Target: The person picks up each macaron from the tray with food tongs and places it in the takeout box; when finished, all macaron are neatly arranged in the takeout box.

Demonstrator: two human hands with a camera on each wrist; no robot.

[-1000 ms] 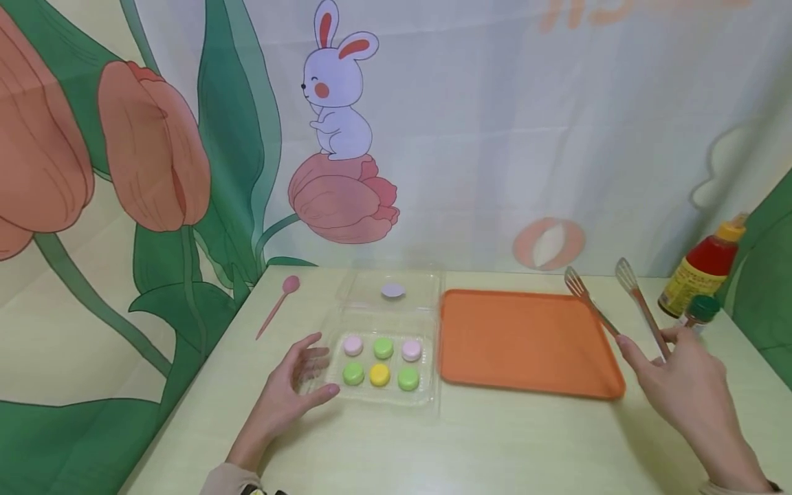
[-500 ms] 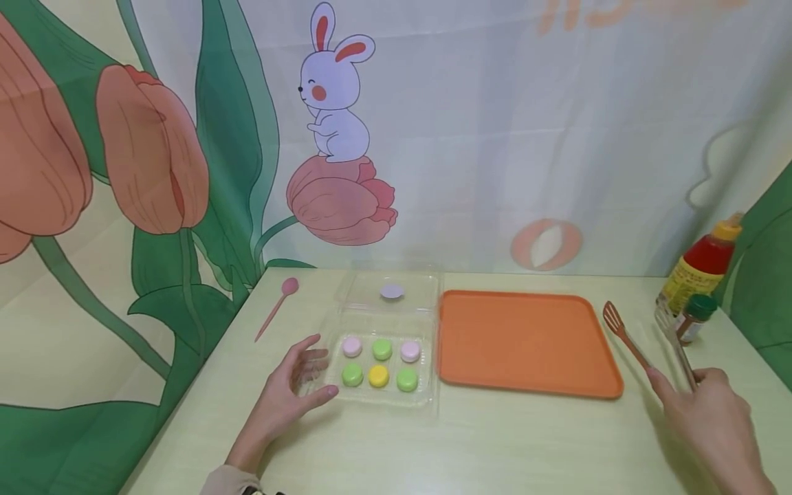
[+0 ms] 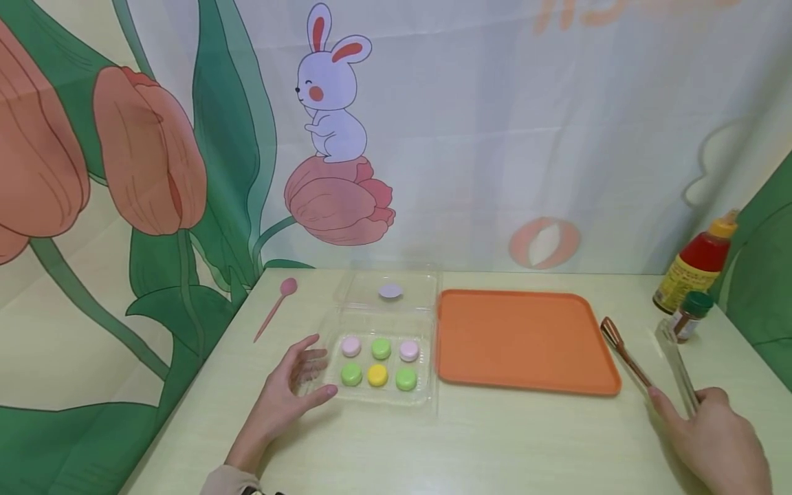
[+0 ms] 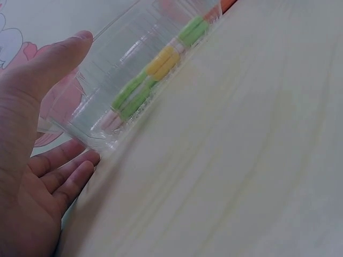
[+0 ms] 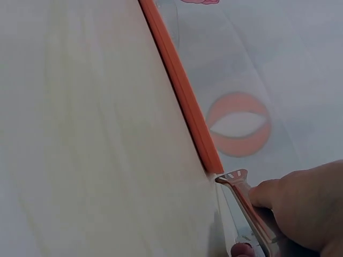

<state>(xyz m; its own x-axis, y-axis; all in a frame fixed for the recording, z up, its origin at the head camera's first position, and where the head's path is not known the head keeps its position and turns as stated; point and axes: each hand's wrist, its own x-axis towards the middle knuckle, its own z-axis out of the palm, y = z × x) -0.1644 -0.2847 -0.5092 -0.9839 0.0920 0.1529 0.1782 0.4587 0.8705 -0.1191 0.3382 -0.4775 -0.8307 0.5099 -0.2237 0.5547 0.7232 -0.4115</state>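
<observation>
My right hand (image 3: pixel 720 436) grips metal tongs (image 3: pixel 679 371) to the right of the orange tray (image 3: pixel 526 347). The arms of the tongs are spread, and their slotted ends point away from me, low over the table. In the right wrist view, one slotted end lies close to the tray's corner. My left hand (image 3: pixel 284 392) has its thumb and fingers parted around the left side of a clear plastic box (image 3: pixel 390 397). Inside sit several macarons, pink, green and yellow, such as the yellow macaron (image 3: pixel 377 375). The box's lid (image 3: pixel 361 292) is folded back, with a pale oval on it.
A pink spoon (image 3: pixel 276 309) lies at the back left. At the back right stand a red sauce bottle (image 3: pixel 696 265) with a yellow cap and a small green-capped jar (image 3: pixel 691 317). A printed cloth (image 3: pixel 458 137) hangs behind the table.
My right hand has moved right and toward me, lowering the tongs from over the tray's right edge to beside it. My left hand, the box and the tray have stayed put.
</observation>
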